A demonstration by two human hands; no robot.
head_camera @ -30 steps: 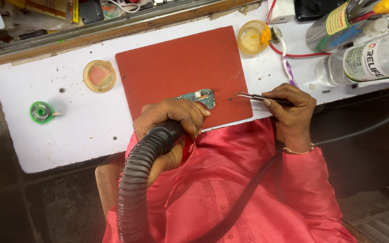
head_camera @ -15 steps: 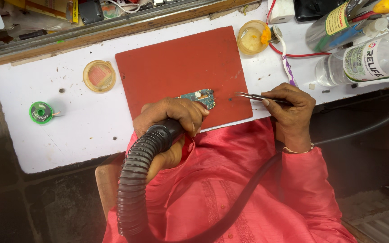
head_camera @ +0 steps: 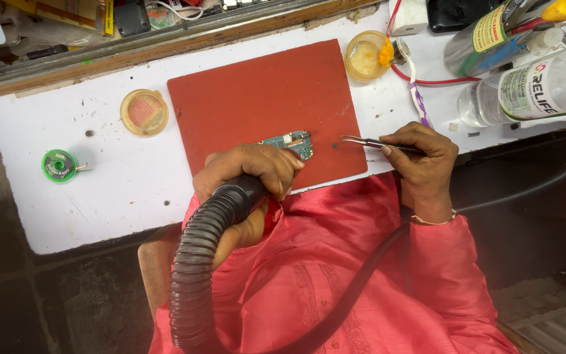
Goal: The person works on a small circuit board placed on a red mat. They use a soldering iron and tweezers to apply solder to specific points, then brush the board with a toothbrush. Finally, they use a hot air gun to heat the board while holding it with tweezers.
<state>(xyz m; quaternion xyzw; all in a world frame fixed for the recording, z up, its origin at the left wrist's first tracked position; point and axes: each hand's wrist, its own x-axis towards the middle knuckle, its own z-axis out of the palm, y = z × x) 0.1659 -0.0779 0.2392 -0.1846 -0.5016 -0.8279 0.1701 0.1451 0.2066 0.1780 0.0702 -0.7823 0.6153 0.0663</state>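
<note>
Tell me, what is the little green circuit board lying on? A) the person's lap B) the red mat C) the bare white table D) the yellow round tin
B: the little green circuit board lies on the red mat, just ahead of the left hand gripping the ribbed black hose, while the right hand holds tweezers beside it.

Red mat point(head_camera: 257, 98), green circuit board point(head_camera: 291, 141), black ribbed hose point(head_camera: 198, 262)
</note>
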